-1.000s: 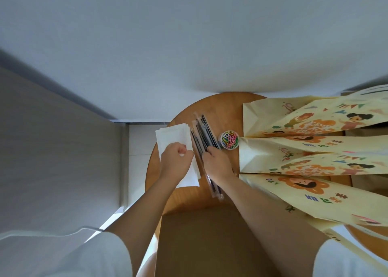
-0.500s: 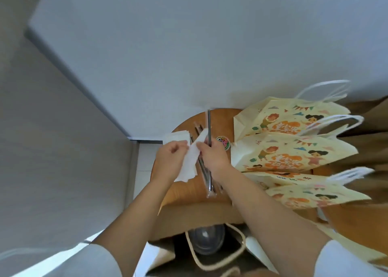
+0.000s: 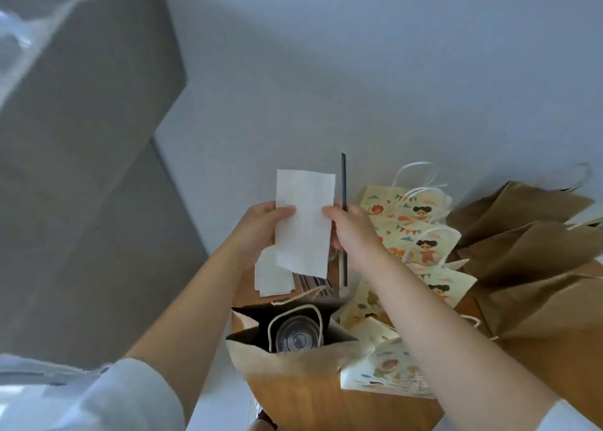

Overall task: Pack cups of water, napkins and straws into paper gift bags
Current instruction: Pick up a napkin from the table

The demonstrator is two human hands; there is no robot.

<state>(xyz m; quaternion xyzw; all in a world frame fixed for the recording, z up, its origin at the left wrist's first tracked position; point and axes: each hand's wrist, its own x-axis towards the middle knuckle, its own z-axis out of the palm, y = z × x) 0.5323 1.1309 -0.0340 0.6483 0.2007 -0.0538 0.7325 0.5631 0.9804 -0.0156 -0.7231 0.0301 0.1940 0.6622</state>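
A white napkin [image 3: 305,221] is held up above the table, pinched on its left edge by my left hand [image 3: 261,230] and on its right edge by my right hand [image 3: 352,234]. My right hand also grips a dark wrapped straw [image 3: 343,182] that stands upright beside the napkin. Below my hands stands an open brown paper bag [image 3: 287,352] with a lidded clear cup [image 3: 297,336] inside it. A stack of white napkins [image 3: 272,277] lies on the round wooden table [image 3: 326,404], with more straws [image 3: 315,283] next to it.
Several printed yellow gift bags [image 3: 421,234] lie flat on the table's right half. Brown paper bags [image 3: 528,251] lie further right. A grey wall and a darker panel fill the back and left.
Both hands have lifted one napkin and one straw off the table and raised them. The view has tilted down, so the open brown bag with the cup now shows in full.
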